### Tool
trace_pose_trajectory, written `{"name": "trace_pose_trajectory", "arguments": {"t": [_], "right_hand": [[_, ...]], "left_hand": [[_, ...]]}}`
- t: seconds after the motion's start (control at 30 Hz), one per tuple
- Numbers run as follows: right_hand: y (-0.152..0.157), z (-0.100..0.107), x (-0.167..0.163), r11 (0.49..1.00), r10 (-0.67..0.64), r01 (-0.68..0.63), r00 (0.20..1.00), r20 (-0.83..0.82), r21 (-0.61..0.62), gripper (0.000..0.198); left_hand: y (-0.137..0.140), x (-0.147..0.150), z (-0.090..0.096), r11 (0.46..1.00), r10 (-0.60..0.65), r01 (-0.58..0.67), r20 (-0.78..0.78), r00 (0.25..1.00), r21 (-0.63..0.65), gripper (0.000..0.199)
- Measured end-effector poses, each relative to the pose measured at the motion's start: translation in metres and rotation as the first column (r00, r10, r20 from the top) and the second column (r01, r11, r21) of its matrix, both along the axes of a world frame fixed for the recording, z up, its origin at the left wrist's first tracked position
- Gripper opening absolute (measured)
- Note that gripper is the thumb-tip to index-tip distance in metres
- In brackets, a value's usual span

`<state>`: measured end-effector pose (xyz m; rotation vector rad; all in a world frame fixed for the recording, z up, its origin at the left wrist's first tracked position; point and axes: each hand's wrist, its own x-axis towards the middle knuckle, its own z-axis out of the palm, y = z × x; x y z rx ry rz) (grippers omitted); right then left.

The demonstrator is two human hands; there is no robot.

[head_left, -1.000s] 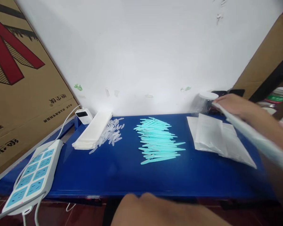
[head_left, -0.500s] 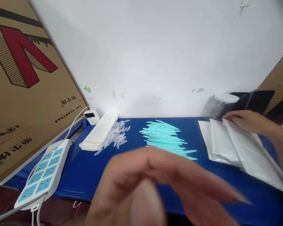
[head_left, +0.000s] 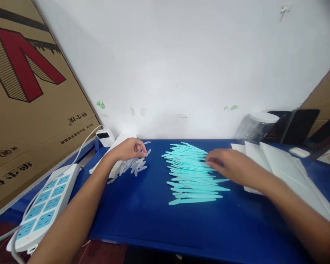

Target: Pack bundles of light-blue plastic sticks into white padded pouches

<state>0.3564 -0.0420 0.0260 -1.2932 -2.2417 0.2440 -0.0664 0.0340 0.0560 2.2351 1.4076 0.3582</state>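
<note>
My left hand (head_left: 134,148) is over a pile of small, clear, narrow plastic pieces (head_left: 136,165), its fingers curled in and the thumb and index tips close together. Whether a piece sits between them is hidden. At the right end of a spread of slim teal plastic sticks (head_left: 192,174), my right hand (head_left: 222,163) reaches in from the right. Its fingers are bent together near the stick tips, slightly blurred, and I cannot make out what they hold. A white flat stack (head_left: 96,167) lies partly behind my left forearm.
White plastic pouches (head_left: 280,161) lie on the blue table (head_left: 143,216) at right. Behind them stand a clear jar with a white lid (head_left: 264,117) and a dark phone-like slab (head_left: 301,126). On the left are a power strip (head_left: 48,201), a small white device (head_left: 106,137) and a cardboard box (head_left: 52,121).
My left hand has gone from close before the camera to the clear pieces. My right hand has left the pouches and moved left to the teal sticks, now all in view.
</note>
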Motion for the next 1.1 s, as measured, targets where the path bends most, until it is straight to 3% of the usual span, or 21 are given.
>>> {"name": "trace_pose_trajectory", "arguments": {"t": [0.1,0.2,0.33,0.53,0.73,0.9,1.1], "right_hand": [[0.006,-0.021,-0.019,1.000,-0.019,0.018,0.986,0.164,0.013,0.016],[0.008,-0.031,-0.018,0.999,0.030,-0.028,0.992,0.124,-0.023,0.021],[0.002,-0.037,-0.020,0.994,0.089,-0.086,0.996,0.032,-0.070,0.024],[0.000,-0.042,-0.021,0.990,0.102,-0.108,0.992,-0.068,-0.093,0.025],[0.000,-0.039,-0.018,0.994,0.056,-0.063,0.995,-0.079,-0.089,0.029],[-0.004,-0.034,-0.022,0.993,0.087,-0.094,0.992,-0.088,-0.073,0.027],[-0.012,-0.027,-0.022,0.956,0.163,-0.172,0.985,-0.059,-0.236,0.023]], "left_hand": [[-0.006,-0.011,-0.013,0.986,-0.055,0.048,-0.040,0.998,-0.158,0.051],[-0.011,-0.018,-0.019,0.967,-0.075,0.040,-0.128,0.989,-0.252,0.054],[-0.012,-0.020,-0.021,0.975,-0.067,0.027,-0.177,0.982,-0.220,0.046],[-0.019,-0.003,-0.024,0.980,-0.093,0.069,-0.120,0.988,-0.188,0.042],[-0.022,0.011,-0.030,0.969,-0.212,0.204,-0.044,0.976,-0.136,0.036],[-0.023,0.012,-0.036,0.972,-0.213,0.203,-0.076,0.974,-0.118,0.031],[-0.030,0.026,-0.037,0.986,-0.165,0.165,0.006,0.986,-0.008,0.024]]}}
